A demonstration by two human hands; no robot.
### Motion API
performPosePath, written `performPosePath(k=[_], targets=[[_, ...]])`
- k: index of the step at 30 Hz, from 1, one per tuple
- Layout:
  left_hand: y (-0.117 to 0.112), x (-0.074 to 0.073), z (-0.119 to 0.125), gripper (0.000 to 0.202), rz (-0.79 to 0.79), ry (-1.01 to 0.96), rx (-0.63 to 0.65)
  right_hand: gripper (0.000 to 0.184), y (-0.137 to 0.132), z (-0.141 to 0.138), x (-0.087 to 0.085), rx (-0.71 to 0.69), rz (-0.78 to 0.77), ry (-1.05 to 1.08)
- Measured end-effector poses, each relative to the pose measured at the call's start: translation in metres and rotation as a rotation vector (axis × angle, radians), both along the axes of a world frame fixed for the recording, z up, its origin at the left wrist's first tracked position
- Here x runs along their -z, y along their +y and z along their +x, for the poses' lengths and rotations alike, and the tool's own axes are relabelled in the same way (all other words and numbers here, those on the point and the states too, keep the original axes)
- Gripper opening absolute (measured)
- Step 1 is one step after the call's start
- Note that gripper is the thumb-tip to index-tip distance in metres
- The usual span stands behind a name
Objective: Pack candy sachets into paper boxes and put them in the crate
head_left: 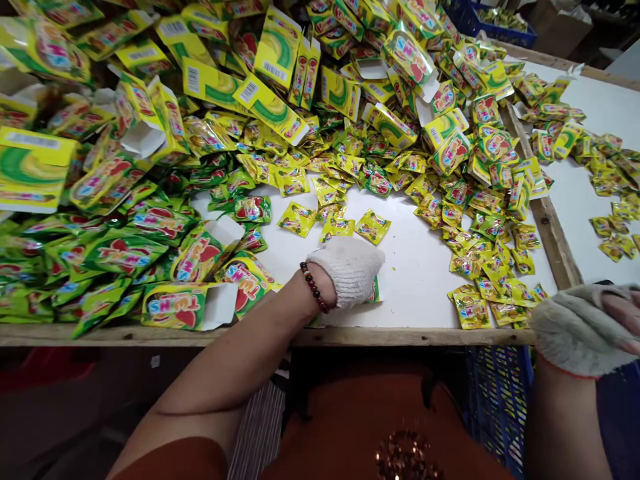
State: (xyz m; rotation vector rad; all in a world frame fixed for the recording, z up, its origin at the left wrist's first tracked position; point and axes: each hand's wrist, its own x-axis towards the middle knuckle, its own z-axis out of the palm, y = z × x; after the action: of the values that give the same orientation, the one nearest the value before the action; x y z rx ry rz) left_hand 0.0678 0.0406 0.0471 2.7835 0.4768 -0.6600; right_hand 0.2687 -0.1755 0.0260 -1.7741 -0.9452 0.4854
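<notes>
My left hand [353, 272], in a white knit glove, is down on the white tabletop near its front edge. Its fingers are curled under and mostly hidden; the edge of a green sachet [376, 291] sticks out beside them. Small yellow sachets [373, 227] lie just beyond the knuckles. At the right edge of the view is my right hand [583, 330], gloved with some bare fingers showing. Those fingers look curled, and a dark edge shows above them; what they hold, if anything, I cannot make out. Yellow sachets [471, 309] lie to its left.
Yellow printed boxes [277, 47], some open, are heaped across the back. Green sachets [123, 253] pile up at left beside an open box [175, 305]. A wooden strip [555, 240] divides the table at right; a wooden rim [390, 337] runs along the front. A blue crate [500, 400] stands below.
</notes>
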Motion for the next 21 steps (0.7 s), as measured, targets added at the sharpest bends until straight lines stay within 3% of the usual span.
performPosePath(k=[3, 5, 8, 10, 14, 17, 21], targets=[[-0.003, 0.006, 0.004, 0.036, -0.116, -0.004, 0.074, 0.036, 0.005, -0.02, 0.009, 0.035, 0.021, 0.063], [-0.004, 0.01, 0.009, 0.032, -0.188, -0.108, 0.045, 0.033, 0.008, -0.036, 0.019, 0.048, 0.029, 0.113], [-0.007, 0.017, 0.016, 0.028, -0.37, -0.457, -0.202, 0.026, 0.013, -0.051, 0.031, 0.08, 0.066, 0.191], [-0.012, 0.025, 0.022, 0.04, -0.594, -0.664, -0.362, 0.026, 0.017, -0.054, 0.035, 0.106, 0.124, 0.262], [-0.025, 0.046, 0.031, 0.054, -0.937, -0.82, -0.47, 0.034, 0.024, -0.054, 0.039, 0.15, 0.218, 0.312], [-0.033, 0.06, 0.033, 0.046, -1.031, -0.852, -0.493, 0.035, 0.022, -0.051, 0.043, 0.123, 0.18, 0.241], [-0.036, 0.066, 0.032, 0.034, -1.012, -0.836, -0.41, 0.028, 0.01, -0.044, 0.043, 0.05, -0.022, 0.098]])
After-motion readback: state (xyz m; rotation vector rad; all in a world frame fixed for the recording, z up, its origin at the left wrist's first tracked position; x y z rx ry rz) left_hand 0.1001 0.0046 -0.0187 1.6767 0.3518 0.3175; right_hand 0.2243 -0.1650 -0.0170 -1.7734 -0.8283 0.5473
